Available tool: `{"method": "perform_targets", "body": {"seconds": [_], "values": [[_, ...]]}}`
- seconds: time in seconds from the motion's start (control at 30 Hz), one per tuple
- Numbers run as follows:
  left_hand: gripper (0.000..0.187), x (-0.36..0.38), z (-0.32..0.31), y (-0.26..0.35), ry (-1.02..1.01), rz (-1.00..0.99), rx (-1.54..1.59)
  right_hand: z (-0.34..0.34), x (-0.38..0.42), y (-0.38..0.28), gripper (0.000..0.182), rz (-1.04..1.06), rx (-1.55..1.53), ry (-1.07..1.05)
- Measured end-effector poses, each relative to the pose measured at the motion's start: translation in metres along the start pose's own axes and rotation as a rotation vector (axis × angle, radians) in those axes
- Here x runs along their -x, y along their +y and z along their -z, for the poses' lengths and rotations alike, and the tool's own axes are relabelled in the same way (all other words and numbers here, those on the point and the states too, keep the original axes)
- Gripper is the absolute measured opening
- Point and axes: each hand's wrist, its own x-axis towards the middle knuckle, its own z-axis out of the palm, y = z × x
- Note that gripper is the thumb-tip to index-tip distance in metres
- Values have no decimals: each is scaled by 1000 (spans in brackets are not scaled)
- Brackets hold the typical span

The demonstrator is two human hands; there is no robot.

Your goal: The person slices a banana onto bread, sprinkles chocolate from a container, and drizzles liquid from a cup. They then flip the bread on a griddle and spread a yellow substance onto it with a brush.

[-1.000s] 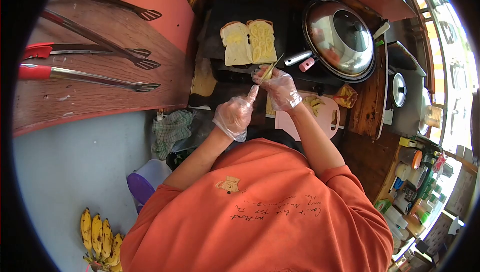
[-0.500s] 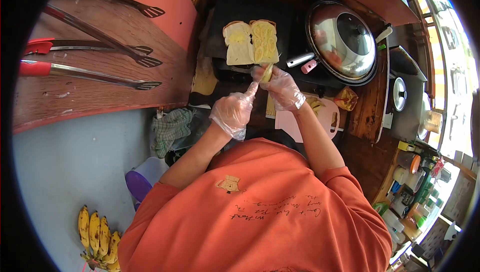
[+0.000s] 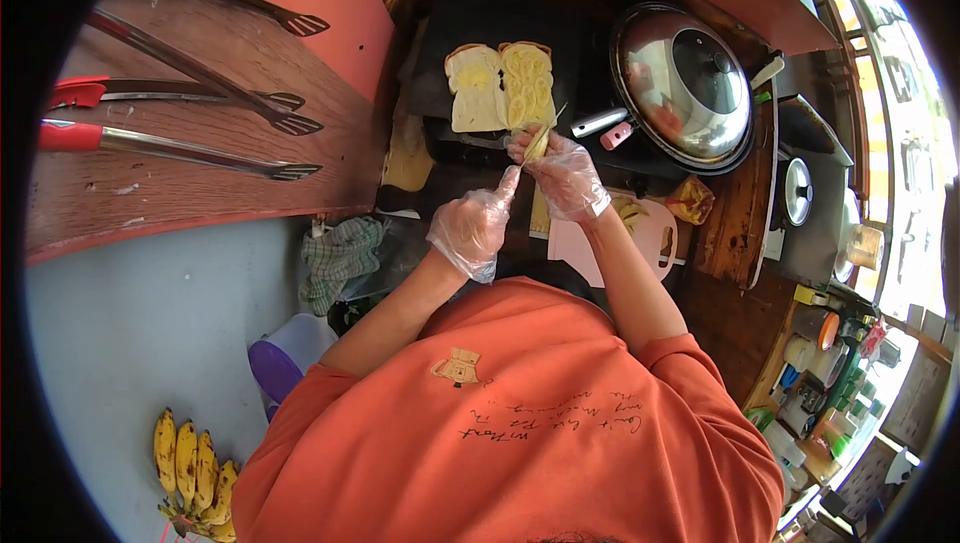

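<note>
My right hand [image 3: 570, 183], in a clear plastic glove, grips a peeled piece of banana [image 3: 537, 146]. Close on its left, my left hand [image 3: 468, 233], also gloved, is closed with the index finger stretched along towards the banana. A thin knife [image 3: 562, 110] shows its tip beyond my right hand, in line with that finger; its handle is hidden in my left fist. Just ahead of both hands, bread [image 3: 480, 108] lies on a black griddle [image 3: 440, 63]. Banana slices [image 3: 530, 88] cover the right half of the bread, and a yellow spread marks the left half.
A lidded pan [image 3: 690, 83] stands to the right of the griddle. A pink cutting board [image 3: 580, 248] with banana peel lies under my right forearm. Several tongs [image 3: 200, 156] hang at left above a checked cloth [image 3: 340, 258]. Bananas [image 3: 190, 468] are at lower left.
Both hands have shifted very slightly, the left one a little to the right. The banana stays in my right hand above the near edge of the bread.
</note>
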Motion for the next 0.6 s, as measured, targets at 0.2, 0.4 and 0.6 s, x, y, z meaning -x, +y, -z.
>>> {"method": "perform_targets", "body": {"seconds": [0.2,0.4,0.6], "values": [[56,-2,0,1,-70,26,-33,3,-1,3,51,6,-6,2],[62,-5,2,3,-144,67,-33,1,-6,5,49,-20,83,88],[58,-4,-7,-1,-90,53,-14,3,-7,3,56,-42,-3,93]]}}
